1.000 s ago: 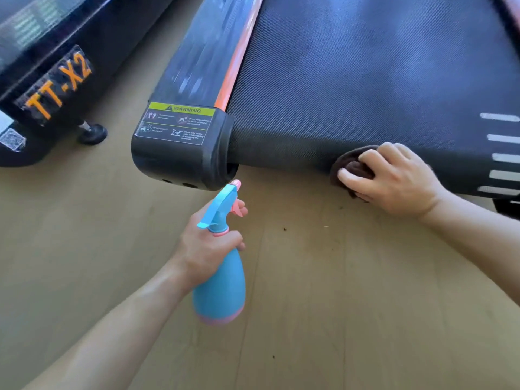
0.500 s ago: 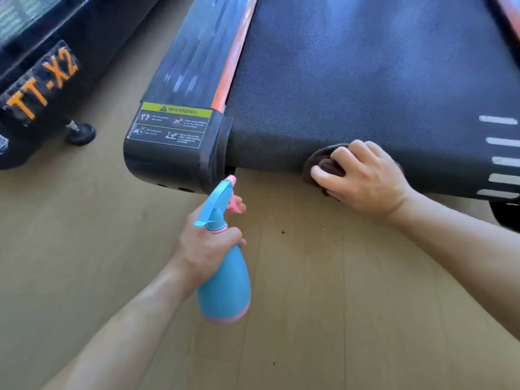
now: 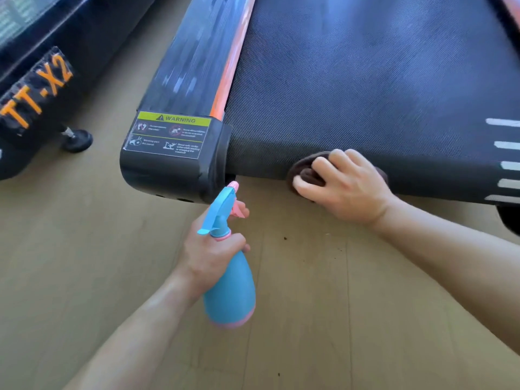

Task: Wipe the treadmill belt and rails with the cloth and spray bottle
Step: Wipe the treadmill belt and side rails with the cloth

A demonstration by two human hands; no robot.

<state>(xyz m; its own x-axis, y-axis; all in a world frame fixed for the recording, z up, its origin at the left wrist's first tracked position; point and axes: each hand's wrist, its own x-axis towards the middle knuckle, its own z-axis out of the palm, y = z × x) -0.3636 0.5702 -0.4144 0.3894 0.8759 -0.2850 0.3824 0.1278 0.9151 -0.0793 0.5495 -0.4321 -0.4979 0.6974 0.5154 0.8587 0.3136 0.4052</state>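
Note:
The black treadmill belt (image 3: 365, 88) fills the upper right, its rounded rear edge facing me. My right hand (image 3: 344, 184) grips a dark brown cloth (image 3: 305, 167) bunched under its fingers and presses it against that rear edge. The left rail (image 3: 194, 60) is dark with an orange strip, ending in a black end cap (image 3: 166, 175) bearing a warning sticker. My left hand (image 3: 211, 254) holds a blue spray bottle (image 3: 230, 294) by the neck, a finger on its pink trigger, nozzle aimed at the end cap.
A second black machine (image 3: 36, 88) marked TT-X2 in orange stands at the left, with a round foot (image 3: 77, 139) on the light wooden floor (image 3: 309, 319). White stripes (image 3: 506, 164) mark the belt at the right edge. Small dark crumbs lie on the floor.
My right hand has slid the cloth leftward along the belt's rear edge, toward the end cap. The left hand with the bottle has stayed about where it was.

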